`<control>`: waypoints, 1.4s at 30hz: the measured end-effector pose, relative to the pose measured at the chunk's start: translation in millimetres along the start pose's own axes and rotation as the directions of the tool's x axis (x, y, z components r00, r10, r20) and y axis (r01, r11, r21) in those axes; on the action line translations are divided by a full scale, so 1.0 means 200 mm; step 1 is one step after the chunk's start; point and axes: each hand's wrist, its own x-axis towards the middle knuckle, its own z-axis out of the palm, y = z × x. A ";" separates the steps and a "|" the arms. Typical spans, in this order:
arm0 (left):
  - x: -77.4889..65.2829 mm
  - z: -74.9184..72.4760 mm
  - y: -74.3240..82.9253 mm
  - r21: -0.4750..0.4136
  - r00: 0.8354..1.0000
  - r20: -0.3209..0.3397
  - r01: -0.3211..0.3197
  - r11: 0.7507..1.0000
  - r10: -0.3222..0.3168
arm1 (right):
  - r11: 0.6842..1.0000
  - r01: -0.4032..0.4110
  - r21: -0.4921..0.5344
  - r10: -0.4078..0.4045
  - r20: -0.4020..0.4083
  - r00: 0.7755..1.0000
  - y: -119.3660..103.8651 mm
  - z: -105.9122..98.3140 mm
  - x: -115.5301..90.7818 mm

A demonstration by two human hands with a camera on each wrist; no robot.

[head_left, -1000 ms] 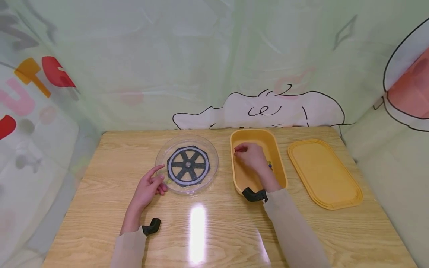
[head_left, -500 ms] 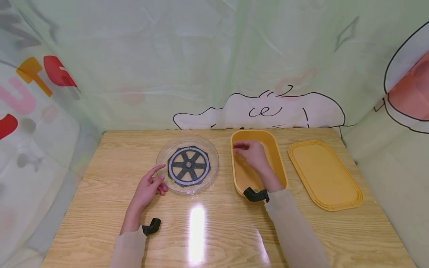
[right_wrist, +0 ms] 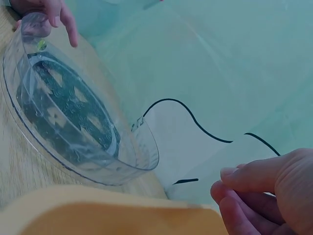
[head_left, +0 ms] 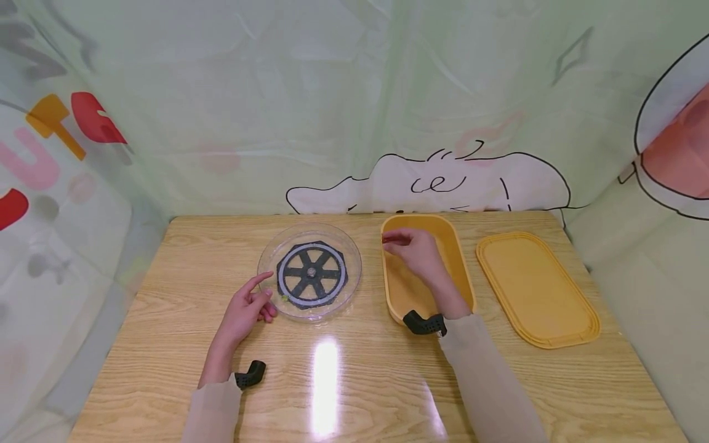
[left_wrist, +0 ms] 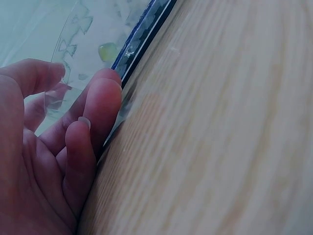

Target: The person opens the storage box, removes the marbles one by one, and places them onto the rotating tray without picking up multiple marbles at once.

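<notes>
My left hand holds the near-left rim of a round clear plastic dish, its index finger reaching over the edge. Inside the dish sits a dark wheel-like piece with spokes and a pale ring. A yellow-green marble lies inside the dish wall near my left fingertips. Over the left rim of a yellow box, my right hand pinches a small dark red thing. Its shape is mostly hidden by the fingers, and the right wrist view shows only the closed fingertips.
A yellow lid lies flat to the right of the box. Wooden tabletop runs in front of both. A printed cloth backdrop rises at the table's far edge.
My right hand has risen and shifted slightly left from inside the box to its left rim, with the red thing. The marble in the dish has rolled a little right. My left hand stays put.
</notes>
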 end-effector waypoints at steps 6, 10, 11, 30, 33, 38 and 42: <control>0.00 0.00 0.00 -0.008 1.000 0.003 -0.002 1.000 0.002 | 0.999 0.022 0.038 -0.023 0.015 1.000 -0.04 0.03 -0.01; 0.00 0.00 0.00 -0.007 1.000 0.000 0.003 1.000 -0.003 | 0.998 0.028 0.055 -0.030 0.039 0.999 -0.06 0.07 -0.01; 0.00 0.00 0.00 -0.006 1.000 0.000 0.004 1.000 -0.004 | 0.998 0.029 0.060 -0.032 0.045 0.998 -0.07 0.08 -0.02; -0.01 0.00 0.01 -0.001 1.000 0.002 -0.005 1.000 0.005 | 0.999 0.017 0.050 -0.025 0.148 0.989 -0.14 0.28 -0.02; -0.01 0.00 0.01 -0.005 1.000 0.002 -0.004 1.000 0.004 | 0.998 0.019 0.055 -0.028 0.165 0.986 -0.14 0.30 -0.02; 0.00 0.00 0.00 -0.016 1.000 0.000 -0.004 1.000 0.004 | 0.999 0.037 0.031 -0.043 0.182 0.982 -0.14 0.33 -0.03; 0.00 0.00 0.00 -0.016 1.000 0.003 -0.012 1.000 0.012 | 0.999 0.050 0.014 -0.052 0.182 0.982 -0.13 0.34 -0.03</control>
